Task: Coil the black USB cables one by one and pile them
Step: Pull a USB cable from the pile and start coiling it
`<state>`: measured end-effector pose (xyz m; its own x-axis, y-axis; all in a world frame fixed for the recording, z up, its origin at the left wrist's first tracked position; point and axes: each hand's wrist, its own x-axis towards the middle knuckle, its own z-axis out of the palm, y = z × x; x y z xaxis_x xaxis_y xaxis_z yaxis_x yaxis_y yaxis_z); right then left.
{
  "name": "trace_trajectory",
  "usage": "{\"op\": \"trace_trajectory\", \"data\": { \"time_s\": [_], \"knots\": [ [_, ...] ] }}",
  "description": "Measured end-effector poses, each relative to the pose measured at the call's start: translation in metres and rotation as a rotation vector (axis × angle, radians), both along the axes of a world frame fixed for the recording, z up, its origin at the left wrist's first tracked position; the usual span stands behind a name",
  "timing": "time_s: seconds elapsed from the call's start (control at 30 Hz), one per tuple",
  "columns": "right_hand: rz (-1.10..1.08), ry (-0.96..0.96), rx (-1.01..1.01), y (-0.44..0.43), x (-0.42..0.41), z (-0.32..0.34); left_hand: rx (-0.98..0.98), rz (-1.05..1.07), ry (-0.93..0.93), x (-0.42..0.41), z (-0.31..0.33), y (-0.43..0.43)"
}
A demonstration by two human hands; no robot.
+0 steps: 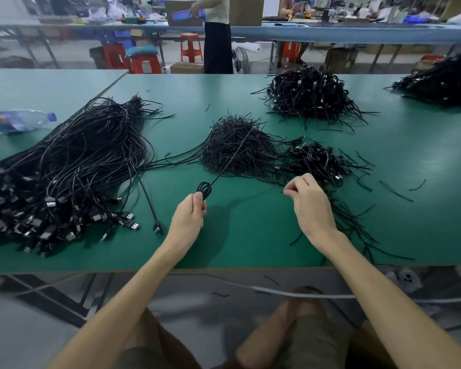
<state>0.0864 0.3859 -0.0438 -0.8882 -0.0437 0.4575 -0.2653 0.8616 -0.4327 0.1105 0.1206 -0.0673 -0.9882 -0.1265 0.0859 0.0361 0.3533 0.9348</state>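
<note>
The left hand was closed on a small coil of black USB cable, which was pinched at its lower end and held just above the green tabletop. The right hand was raised close by, its fingers curled and thumb pressed to forefinger. Whether anything thin was pinched there could not be told.

From the coil 1 straight strand was stretched up and away across the middle heap of short thin black strands. The winding of this cable was therefore judged not yet finished.

Work already done was shown by 3 piles of bundled cables. A small pile lay just beyond the right hand, a larger pile farther back, and a far pile at the right edge. Much more was judged to remain, since the loose bundle of uncoiled cables at the left was the largest mass on the tabletop. Its silver-tipped plugs were fanned toward the near edge.

The held coil was seen as a few tight oval loops of thin, glossy black cord.
</note>
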Motion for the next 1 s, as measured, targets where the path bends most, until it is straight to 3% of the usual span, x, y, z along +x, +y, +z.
{"op": "trace_trajectory", "data": {
  "time_s": [0.2, 0.4, 0.53, 0.7, 0.9, 1.0],
  "knots": [
    [-0.006, -0.007, -0.358, -0.012, -0.004, 0.01, -0.013, 0.002, -0.002, 0.001, 0.0, 0.0],
    [0.0, -0.039, -0.332, -0.008, -0.001, 0.01, -0.011, -0.003, 0.001, 0.002, 0.001, 0.001],
    [-0.022, 0.037, -0.39, -0.01, 0.002, 0.011, -0.02, -0.006, 0.008, 0.002, 0.001, 0.0],
    [0.028, 0.056, -0.719, -0.023, 0.007, 0.021, -0.032, -0.006, 0.013, 0.003, 0.001, 0.0],
    [0.198, -0.049, -1.255, -0.059, 0.029, 0.034, -0.087, -0.019, 0.015, 0.001, -0.001, 0.0],
    [0.303, -0.11, -1.39, -0.086, 0.039, 0.032, -0.18, -0.03, 0.023, -0.001, -0.003, 0.0]
  ]
}}
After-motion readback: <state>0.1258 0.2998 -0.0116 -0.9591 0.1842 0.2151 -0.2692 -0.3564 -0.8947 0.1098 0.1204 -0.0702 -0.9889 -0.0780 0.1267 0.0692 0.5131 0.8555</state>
